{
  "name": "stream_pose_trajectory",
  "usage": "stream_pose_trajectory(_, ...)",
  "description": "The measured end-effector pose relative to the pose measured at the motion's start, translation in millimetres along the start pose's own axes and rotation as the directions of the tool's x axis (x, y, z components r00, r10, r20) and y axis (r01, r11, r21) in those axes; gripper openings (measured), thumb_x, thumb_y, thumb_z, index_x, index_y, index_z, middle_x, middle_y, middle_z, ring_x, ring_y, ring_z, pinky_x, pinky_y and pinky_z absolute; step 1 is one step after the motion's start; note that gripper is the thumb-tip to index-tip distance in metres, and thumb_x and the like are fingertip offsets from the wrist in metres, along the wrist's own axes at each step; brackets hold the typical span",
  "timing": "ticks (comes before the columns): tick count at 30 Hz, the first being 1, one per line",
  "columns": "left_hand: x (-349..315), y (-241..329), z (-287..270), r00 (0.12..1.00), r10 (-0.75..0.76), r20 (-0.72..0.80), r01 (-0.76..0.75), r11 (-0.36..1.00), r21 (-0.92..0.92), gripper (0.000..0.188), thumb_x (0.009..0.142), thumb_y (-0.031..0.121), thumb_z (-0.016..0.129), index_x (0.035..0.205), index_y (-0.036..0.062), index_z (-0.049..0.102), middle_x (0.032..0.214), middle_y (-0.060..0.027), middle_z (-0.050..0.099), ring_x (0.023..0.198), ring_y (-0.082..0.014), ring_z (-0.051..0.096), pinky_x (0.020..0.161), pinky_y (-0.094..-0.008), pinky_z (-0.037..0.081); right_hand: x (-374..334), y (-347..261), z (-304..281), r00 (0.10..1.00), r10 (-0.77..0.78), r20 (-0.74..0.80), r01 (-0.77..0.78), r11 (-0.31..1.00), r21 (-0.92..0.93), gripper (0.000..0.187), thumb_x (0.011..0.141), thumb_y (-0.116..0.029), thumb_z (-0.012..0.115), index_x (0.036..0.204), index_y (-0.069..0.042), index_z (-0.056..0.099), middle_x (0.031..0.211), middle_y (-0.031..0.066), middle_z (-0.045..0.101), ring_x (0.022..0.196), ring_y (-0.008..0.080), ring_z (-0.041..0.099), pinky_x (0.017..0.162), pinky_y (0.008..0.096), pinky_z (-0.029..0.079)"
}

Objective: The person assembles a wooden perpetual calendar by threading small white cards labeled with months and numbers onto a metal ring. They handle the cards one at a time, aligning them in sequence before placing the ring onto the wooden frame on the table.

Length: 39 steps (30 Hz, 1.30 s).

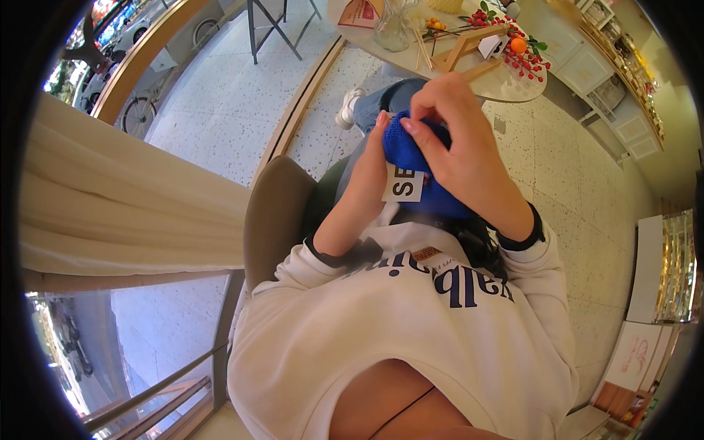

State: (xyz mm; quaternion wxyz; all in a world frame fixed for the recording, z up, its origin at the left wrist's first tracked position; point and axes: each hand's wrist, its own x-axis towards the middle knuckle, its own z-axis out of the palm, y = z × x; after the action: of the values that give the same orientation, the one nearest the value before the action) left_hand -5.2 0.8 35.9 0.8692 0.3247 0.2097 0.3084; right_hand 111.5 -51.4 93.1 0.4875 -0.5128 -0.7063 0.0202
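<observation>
My left grip point(372, 165) holds the side of a blue knitted piece point(400, 147), its fingers mostly hidden; my right grip point(463, 139) pinches the top edge between thumb and fingertips. The piece is over my lap, near the counter point(504, 89).

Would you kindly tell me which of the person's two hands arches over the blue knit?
The right hand, bent over the blue knit with thumb and forefinger at its edge. The left hand instead flanks the knit's left side, thumb extended.
</observation>
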Motion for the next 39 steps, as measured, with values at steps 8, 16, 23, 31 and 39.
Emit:
stream_pose_trajectory(8,8,-8,-18,0.976,0.214,-0.028,-0.216,0.959,-0.187,0.053,0.101,0.053,0.032,0.116,0.0081,0.057,0.110,-0.0065,0.061,0.101,-0.0139,0.059,0.088,-0.0270,0.047,-13,-4,13,0.945,-0.273,0.182,0.309,0.925,-0.219,0.038,0.069,-0.013,0.075,0.102,-0.002,0.061,0.104,0.0074,0.060,0.099,0.0266,0.057,0.084,0.0349,0.050)
stream_pose_trajectory(16,9,-6,-23,0.938,0.343,0.048,-0.342,0.939,-0.019,0.056,0.101,0.055,0.029,0.116,0.0066,0.052,0.103,-0.0068,0.057,0.092,-0.0134,0.055,0.080,-0.0257,0.046,-25,5,-1,0.899,-0.271,0.344,0.333,0.933,-0.135,0.030,0.071,-0.001,0.066,0.101,0.000,0.062,0.104,0.0093,0.060,0.096,0.0275,0.058,0.085,0.0341,0.050)
stream_pose_trajectory(23,9,-21,-20,0.860,0.509,0.032,-0.507,0.846,0.164,0.056,0.101,0.055,0.025,0.122,0.0085,0.050,0.113,-0.0073,0.056,0.105,-0.0172,0.056,0.095,-0.0293,0.044,-15,0,16,0.978,-0.185,0.092,0.195,0.975,-0.111,0.032,0.074,0.006,0.064,0.105,-0.002,0.063,0.106,0.0110,0.061,0.097,0.0293,0.060,0.083,0.0360,0.050)
stream_pose_trajectory(31,13,-5,-30,0.842,0.535,0.066,-0.539,0.837,0.093,0.053,0.100,0.057,0.025,0.115,0.0110,0.047,0.093,-0.0066,0.049,0.085,-0.0132,0.049,0.075,-0.0245,0.042,-32,0,14,0.963,-0.091,0.254,0.084,0.996,0.037,0.024,0.072,0.009,0.066,0.093,-0.002,0.062,0.094,0.0119,0.063,0.083,0.0305,0.063,0.072,0.0355,0.053)
stream_pose_trajectory(39,2,-19,-10,0.713,0.679,0.178,-0.693,0.641,0.331,0.051,0.104,0.044,0.017,0.126,0.0038,0.039,0.111,-0.0084,0.045,0.098,-0.0173,0.044,0.092,-0.0279,0.034,-2,-5,7,0.982,-0.179,0.063,0.182,0.983,-0.039,0.020,0.072,0.007,0.068,0.089,-0.002,0.061,0.092,0.0093,0.062,0.082,0.0280,0.063,0.071,0.0337,0.052)
